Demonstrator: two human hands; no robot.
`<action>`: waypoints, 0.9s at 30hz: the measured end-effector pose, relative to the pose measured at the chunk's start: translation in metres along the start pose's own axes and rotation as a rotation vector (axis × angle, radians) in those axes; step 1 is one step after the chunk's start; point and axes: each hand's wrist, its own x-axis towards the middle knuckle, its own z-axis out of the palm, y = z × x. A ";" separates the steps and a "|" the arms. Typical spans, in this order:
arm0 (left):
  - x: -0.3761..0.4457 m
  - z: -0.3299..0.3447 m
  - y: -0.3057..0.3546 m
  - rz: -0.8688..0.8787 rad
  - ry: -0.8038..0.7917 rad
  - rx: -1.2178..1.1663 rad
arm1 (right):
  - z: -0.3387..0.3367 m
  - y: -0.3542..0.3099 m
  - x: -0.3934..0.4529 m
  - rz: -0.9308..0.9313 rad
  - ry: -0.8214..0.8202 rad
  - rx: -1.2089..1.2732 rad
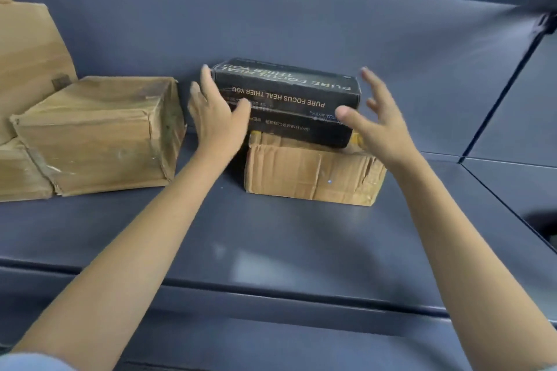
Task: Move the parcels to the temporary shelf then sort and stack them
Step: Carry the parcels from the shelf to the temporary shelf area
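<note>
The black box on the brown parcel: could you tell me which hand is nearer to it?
Left. The left hand touches the black box at its left end; the right hand hovers open just off its right end.

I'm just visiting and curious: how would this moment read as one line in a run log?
black box stacked on brown carton | left hand touches black box end, open | right hand open, just off it

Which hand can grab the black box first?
Probably the left hand: it already touches the black box at its left end. The right hand hovers open beside the other end, apparently not touching.
</note>
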 end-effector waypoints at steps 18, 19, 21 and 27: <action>-0.002 -0.133 -0.061 0.062 0.432 0.357 | 0.145 -0.063 0.006 -0.484 0.019 -0.002; 0.001 -0.146 -0.069 -0.037 0.439 0.398 | 0.163 -0.072 0.005 -0.357 -0.139 0.020; 0.005 -0.165 -0.083 -0.224 0.372 0.406 | 0.197 -0.079 0.007 -0.069 -0.421 0.023; 0.008 -0.174 -0.097 -0.292 0.198 0.397 | 0.260 -0.064 0.014 0.142 -0.695 0.175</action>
